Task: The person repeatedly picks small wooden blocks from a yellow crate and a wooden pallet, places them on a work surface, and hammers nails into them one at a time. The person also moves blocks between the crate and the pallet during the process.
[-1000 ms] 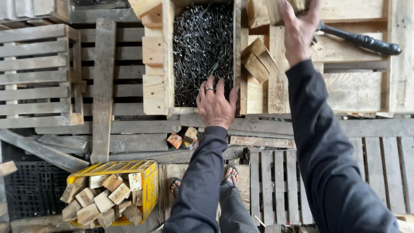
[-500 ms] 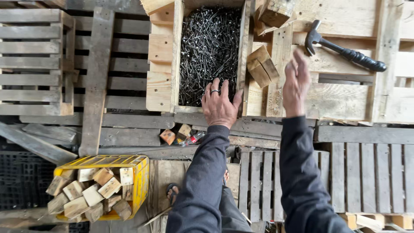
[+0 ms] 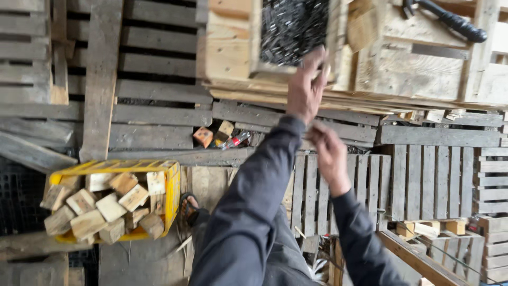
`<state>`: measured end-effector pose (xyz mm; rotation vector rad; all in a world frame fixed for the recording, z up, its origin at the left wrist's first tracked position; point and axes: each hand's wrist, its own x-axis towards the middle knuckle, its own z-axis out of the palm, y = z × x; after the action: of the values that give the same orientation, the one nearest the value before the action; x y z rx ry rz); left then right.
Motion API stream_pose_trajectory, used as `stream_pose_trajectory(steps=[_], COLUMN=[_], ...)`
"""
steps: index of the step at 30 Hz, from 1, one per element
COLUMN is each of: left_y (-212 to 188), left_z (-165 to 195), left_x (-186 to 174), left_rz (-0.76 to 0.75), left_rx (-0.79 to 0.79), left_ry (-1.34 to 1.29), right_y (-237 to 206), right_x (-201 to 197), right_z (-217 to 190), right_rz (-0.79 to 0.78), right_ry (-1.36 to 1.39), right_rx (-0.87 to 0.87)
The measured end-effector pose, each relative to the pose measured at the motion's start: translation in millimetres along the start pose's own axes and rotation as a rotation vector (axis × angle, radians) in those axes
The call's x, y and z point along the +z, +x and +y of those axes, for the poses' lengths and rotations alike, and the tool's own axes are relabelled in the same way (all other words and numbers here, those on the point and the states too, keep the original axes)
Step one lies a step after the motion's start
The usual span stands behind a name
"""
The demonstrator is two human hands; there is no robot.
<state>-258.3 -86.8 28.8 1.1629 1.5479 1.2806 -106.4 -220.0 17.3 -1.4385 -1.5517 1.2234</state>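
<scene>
- Head view: the left hand reaches up to the front edge of the wooden box, fingers curled at its rim. It's blurred, so I cannot tell whether it grasps anything.
- The box sits on the pale pallet and is filled with dark nails.
- The right hand hangs lower, just below the left wrist, fingers loosely bent. Whether it pinches something I cannot tell.
- A black-handled hammer lies on the pallet at upper right.
- A yellow crate of wood blocks stands at lower left.
</scene>
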Motion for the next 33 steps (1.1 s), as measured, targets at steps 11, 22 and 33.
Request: stream_pose_trajectory(steps=[11,22,33], left_y=[-423,-509,-378], left_z=[-162,-359,-512], left_x=[-315,-499,-637], left_rz=[0.322,0.75,1.456], left_rx=[-0.613,-0.96,-1.228], left_ry=[0.038,0.217,-0.642], right_y=[-247,-189,-152], right_x=[313,525,783], right_z=[10,65,68], right_rz=[-0.751,-1.007,-1.264], right_ry=[-0.217,-0.625,-0.794], right_rx=[0.389,0.167,-0.433])
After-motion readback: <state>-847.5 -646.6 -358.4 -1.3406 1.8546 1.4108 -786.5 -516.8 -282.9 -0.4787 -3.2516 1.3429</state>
